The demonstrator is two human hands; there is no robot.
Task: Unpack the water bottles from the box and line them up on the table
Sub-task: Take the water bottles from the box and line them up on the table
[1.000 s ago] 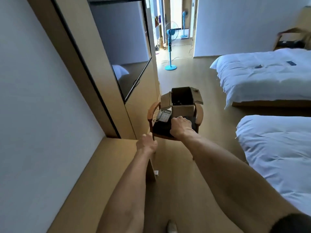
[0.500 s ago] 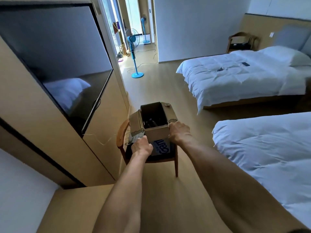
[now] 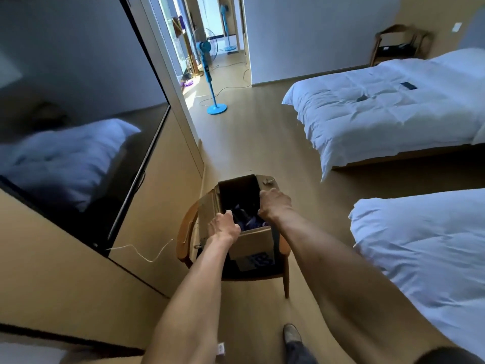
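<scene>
An open cardboard box (image 3: 252,243) stands on a wooden chair (image 3: 183,232) in front of me. Its inside is dark, and a few bluish bottle shapes (image 3: 249,219) show dimly at the bottom. My left hand (image 3: 223,227) grips the box's left rim, fingers curled over the edge. My right hand (image 3: 274,203) grips the right rim near the far corner. Both arms reach forward from the bottom of the view.
A wall-mounted TV (image 3: 78,127) and wood panelling run along the left, with a white cable (image 3: 141,252) hanging. Two white beds (image 3: 393,106) (image 3: 430,248) lie to the right. A blue standing fan (image 3: 210,74) stands by the doorway. My foot (image 3: 291,333) is on the wood floor.
I have come closer to the chair. My left hand rose from the box's front face to its left rim, and my right hand slid further along the right rim.
</scene>
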